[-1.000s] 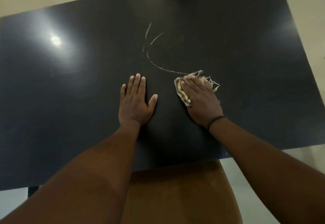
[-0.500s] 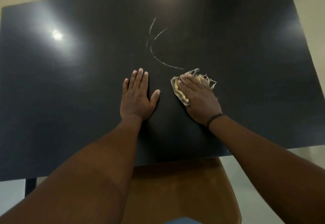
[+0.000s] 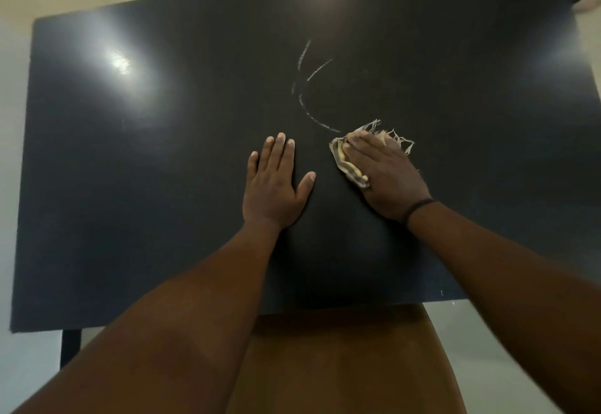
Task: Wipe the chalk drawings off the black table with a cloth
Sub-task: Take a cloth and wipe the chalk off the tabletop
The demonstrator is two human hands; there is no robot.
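Mostly hidden cloth (image 3: 349, 166) (frayed), right hand (image 3: 385, 174) pressing

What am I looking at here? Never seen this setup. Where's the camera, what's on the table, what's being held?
There is no machine: a person wears one wide-angle camera on the head, looking down at their own hands. The surface is a black table with a few chalk lines left near its middle. The left hand lies flat and open on the table, holding nothing. The right hand presses a frayed pale cloth onto the table with straight fingers, right at the lower end of the chalk curve. A brown chair shows below the near edge.
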